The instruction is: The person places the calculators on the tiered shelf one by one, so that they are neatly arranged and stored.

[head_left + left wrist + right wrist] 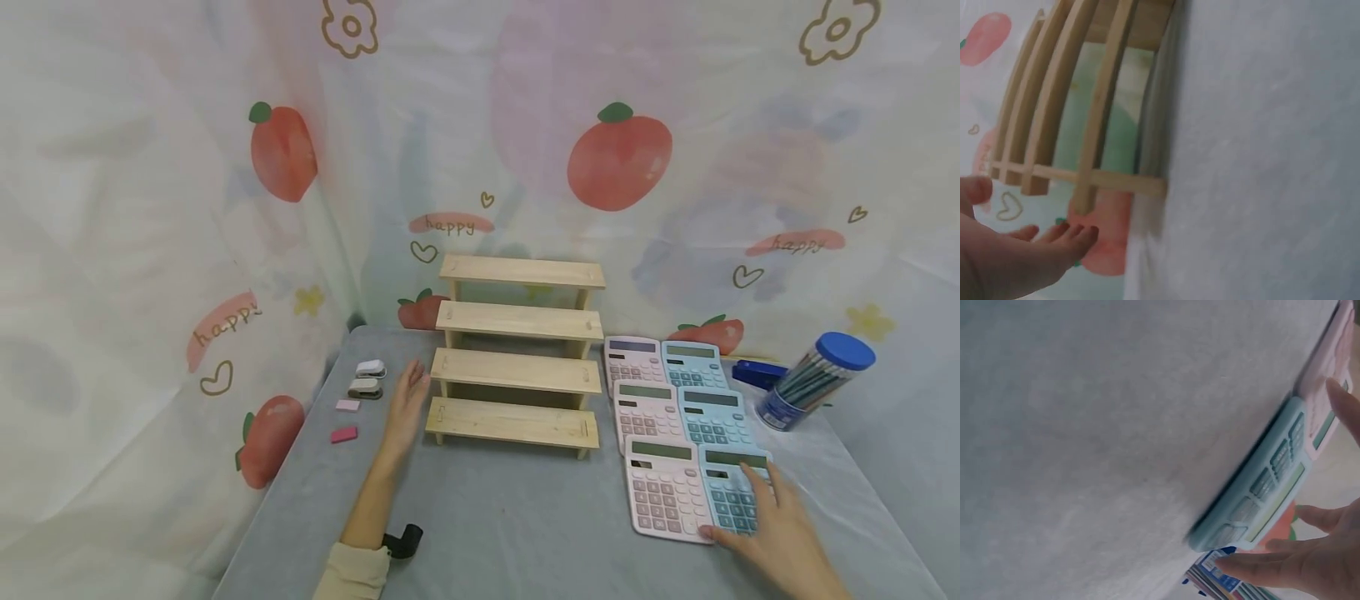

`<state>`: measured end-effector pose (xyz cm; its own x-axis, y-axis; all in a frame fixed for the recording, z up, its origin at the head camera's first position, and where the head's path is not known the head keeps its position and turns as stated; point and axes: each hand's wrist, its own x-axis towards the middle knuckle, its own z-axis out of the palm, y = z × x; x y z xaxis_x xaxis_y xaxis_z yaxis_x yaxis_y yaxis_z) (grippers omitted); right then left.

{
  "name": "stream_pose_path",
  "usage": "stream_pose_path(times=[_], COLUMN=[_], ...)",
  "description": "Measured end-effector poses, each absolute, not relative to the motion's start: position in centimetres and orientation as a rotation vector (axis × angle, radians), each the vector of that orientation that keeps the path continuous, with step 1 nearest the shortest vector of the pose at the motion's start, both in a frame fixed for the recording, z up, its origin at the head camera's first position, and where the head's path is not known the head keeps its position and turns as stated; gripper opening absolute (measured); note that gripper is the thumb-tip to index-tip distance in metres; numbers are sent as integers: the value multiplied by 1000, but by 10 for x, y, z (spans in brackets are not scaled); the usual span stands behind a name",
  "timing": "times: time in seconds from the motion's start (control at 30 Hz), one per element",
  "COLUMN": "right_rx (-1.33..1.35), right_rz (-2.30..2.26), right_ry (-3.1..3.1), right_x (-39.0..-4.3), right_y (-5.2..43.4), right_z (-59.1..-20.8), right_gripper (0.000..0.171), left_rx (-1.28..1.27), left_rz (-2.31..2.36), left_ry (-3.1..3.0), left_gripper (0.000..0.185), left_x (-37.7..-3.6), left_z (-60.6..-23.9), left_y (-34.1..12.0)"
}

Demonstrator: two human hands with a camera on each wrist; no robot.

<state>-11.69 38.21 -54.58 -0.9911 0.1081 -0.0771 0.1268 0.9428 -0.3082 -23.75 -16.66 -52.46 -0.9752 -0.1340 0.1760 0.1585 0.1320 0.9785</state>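
Observation:
My left hand [405, 407] is beside the left end of a four-step wooden shelf [517, 372], fingers extended and nothing in it. In the left wrist view, its fingertips [1088, 236] come close to the shelf's end. My right hand [783, 533] spreads over the front blue calculator [726, 498], thumb near its lower left corner beside the front pink calculator [663, 492]. In the right wrist view the fingers [1254, 567] are spread around the blue calculator [1257, 487] without curling round it. More pink and blue calculators lie in two columns behind.
Left of the shelf lie two small staplers [366, 387], a pale pink eraser [348, 406] and a darker pink one [344, 434]. A blue-lidded tub of pencils [816, 379] stands at the right, near a dark blue stapler [759, 373]. Printed fabric walls [465, 125] enclose the grey table.

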Motion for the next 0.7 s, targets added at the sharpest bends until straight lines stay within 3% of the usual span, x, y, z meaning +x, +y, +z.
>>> stream_pose_path(times=[0.33, 0.7], right_rx=[241, 195], right_rz=[-476, -513], right_ry=[2919, 2941], right_x=[-116, -121], right_y=[384, 398], right_z=[-547, -555], right_gripper=[155, 162], left_rx=[255, 275], left_rz=[-2305, -2324], left_ry=[-1865, -1747], left_gripper=[64, 63], left_x=[-235, -238], left_z=[-551, -556], left_y=[-152, -148])
